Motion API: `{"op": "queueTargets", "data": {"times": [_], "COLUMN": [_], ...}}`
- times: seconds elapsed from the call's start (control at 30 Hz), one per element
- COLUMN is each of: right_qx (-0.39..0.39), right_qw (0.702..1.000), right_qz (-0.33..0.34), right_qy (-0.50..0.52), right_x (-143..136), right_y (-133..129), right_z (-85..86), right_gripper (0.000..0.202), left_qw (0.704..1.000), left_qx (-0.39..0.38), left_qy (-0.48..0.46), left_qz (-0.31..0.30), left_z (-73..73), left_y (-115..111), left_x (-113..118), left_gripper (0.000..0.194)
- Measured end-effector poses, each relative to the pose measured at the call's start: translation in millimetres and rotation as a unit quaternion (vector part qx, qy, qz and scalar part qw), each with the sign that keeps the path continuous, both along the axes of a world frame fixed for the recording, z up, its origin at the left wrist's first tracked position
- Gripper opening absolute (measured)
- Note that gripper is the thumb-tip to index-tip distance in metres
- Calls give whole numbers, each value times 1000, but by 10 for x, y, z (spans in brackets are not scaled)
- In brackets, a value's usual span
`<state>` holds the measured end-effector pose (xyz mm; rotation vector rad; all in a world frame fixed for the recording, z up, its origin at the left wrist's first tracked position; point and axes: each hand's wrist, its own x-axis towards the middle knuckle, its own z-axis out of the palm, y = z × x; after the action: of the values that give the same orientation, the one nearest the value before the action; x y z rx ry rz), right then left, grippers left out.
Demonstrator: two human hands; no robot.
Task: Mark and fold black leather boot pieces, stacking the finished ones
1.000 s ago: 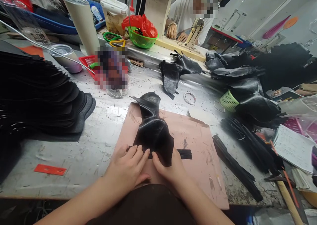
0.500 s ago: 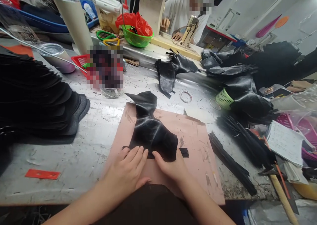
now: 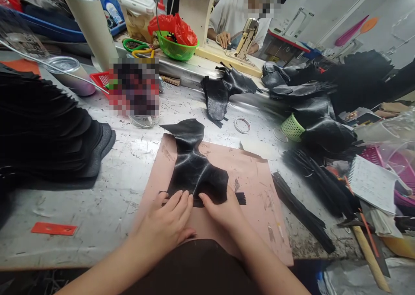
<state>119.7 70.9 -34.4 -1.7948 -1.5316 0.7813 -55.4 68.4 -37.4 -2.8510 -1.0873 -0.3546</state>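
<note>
A glossy black leather piece (image 3: pixel 191 167) lies on a pink board (image 3: pixel 256 191), its narrow pointed end away from me. Under its near edge runs a black strip (image 3: pixel 241 198), whose toothed end sticks out on the right. My left hand (image 3: pixel 171 215) lies flat with fingers stretched over the near left edge and the strip, thumb apart. My right hand (image 3: pixel 222 208) grips the near right corner of the leather, thumb on top and fingers partly hidden under or behind it.
A tall stack of black pieces (image 3: pixel 48 135) stands at left, near a red strip (image 3: pixel 54 229). Right are black strips (image 3: pixel 304 213), a notebook (image 3: pixel 372 184) and a hammer (image 3: pixel 369 256). More leather (image 3: pixel 223 87) and a tape roll (image 3: pixel 242 125) lie beyond. A person (image 3: pixel 240 14) sits behind.
The leather's near right corner has shifted slightly left and away from me with my right hand, showing more of the strip. My left hand has barely moved. The other person's hands have moved.
</note>
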Motion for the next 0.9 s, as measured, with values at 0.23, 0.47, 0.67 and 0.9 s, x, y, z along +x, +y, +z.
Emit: {"op": "queueTargets", "data": {"times": [0.23, 0.47, 0.67, 0.9], "right_qx": [-5, 2, 2, -84], "right_qw": [998, 987, 999, 963], "right_qz": [13, 33, 31, 6], "right_qy": [-62, -158, -9, 256], "right_x": [-15, 14, 144, 104], "right_y": [5, 11, 6, 38], "right_z": [9, 98, 198, 321], "right_gripper": [28, 45, 24, 13], "left_qw": [1000, 1000, 999, 963], "left_qx": [4, 9, -44, -132], "left_qy": [3, 5, 30, -222], "left_qz": [-7, -6, -1, 73], "left_z": [-10, -10, 121, 189], "left_y": [9, -13, 73, -146], "left_x": [-2, 12, 105, 36], "left_gripper": [49, 56, 51, 25]}}
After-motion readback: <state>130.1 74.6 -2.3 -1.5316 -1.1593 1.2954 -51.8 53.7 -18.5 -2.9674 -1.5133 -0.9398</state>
